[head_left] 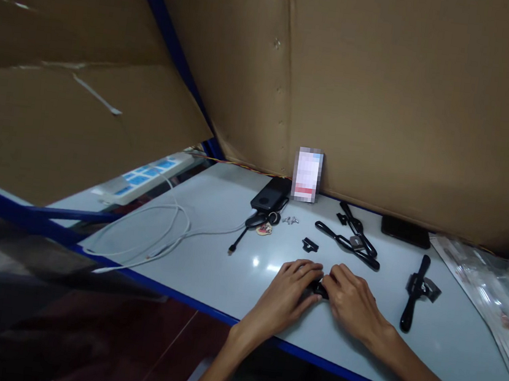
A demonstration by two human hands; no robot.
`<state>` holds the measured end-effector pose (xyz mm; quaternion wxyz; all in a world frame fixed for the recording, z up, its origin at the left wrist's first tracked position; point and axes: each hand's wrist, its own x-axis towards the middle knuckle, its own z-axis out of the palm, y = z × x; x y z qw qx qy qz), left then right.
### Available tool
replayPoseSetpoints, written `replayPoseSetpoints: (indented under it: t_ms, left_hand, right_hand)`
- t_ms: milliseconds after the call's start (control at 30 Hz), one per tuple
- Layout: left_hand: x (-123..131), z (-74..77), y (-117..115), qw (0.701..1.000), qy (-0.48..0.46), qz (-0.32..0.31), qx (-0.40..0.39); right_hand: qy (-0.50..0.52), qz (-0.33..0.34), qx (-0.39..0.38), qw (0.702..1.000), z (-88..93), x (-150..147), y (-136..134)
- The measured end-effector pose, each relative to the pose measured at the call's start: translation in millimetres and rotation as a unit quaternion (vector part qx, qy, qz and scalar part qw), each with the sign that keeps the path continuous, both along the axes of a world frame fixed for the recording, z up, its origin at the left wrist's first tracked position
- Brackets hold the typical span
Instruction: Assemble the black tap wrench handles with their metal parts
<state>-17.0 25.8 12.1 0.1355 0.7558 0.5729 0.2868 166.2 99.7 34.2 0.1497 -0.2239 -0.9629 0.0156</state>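
My left hand (pixel 288 287) and my right hand (pixel 349 298) meet on the pale table (pixel 209 259) near its front edge. Both have fingers curled around a small black part (pixel 319 289) that shows only between them. A small black clip (pixel 309 245) lies just behind my left hand. Further back right lie crossed black hanger-like pieces (pixel 350 239). A black bar with a grey clip (pixel 416 291) rests to the right of my right hand.
Cardboard walls (pixel 387 95) close off the back and left. A black power bank (pixel 271 194), keys (pixel 265 223), white cables (pixel 157 228) and a power strip (pixel 144 178) sit at the left back. A dark phone (pixel 406 231) and plastic bags (pixel 493 288) lie at the right.
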Motion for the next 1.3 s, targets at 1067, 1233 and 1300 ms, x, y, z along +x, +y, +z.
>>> replayPoseSetpoints:
  t_ms: [1067,1233,1300]
  left_hand:
    - [-4,1.5,-3,1.0,-0.02,-0.011,-0.011]
    - [-7,1.2,-3,0.999,-0.042,-0.016,-0.024]
    - [-7,0.5,-3,0.999,-0.045,-0.016,-0.024]
  right_hand:
    - [0.098,-0.104,-0.409,0.901,18.8,3,17]
    - [0.073,-0.043,-0.473,0.877,26.9,15,25]
    - [0.053,-0.044,-0.42,0.905,29.2,15,24]
